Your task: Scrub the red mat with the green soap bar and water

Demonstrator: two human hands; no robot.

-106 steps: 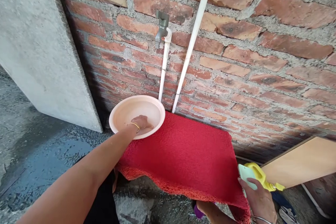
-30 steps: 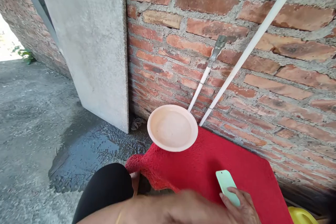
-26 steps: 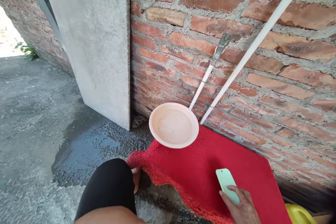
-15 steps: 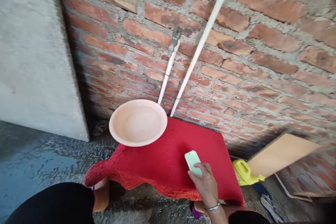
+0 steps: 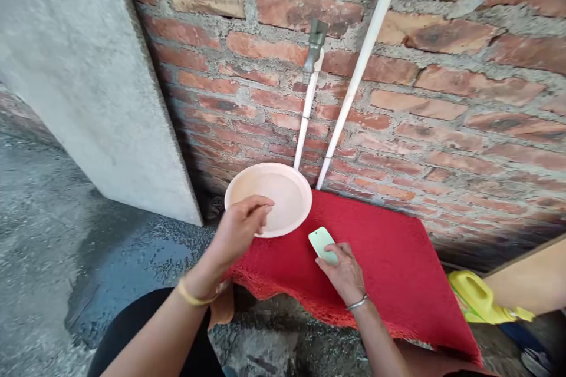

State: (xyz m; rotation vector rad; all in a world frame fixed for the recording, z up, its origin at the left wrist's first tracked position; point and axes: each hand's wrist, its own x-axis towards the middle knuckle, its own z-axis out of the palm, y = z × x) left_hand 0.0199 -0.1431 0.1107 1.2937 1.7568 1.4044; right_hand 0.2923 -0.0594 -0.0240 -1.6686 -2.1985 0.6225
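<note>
Pale green flat block, rounded corners, small hole near far end. Long axis diagonal: holed end points forward and left, near end lies back and right under the fingers. Position: over the middle of the red mat, near its far-left part; contact with the pile cannot be judged.

Right hand: grasping the block's near end between thumb and fingers. Left hand: over the near-left rim of the pink basin, fingers bent and drawn together; cannot tell whether anything is pinched there.

Surface: mat lies flat, near edge sagging in waves; basin at its far-left corner.

Room: brick wall behind, with grey tap atop the shorter white pipe and the longer white pipe slanting beside it. Left: leaning concrete slab, rough floor with wet patch. Right: yellow jug, tan board.
</note>
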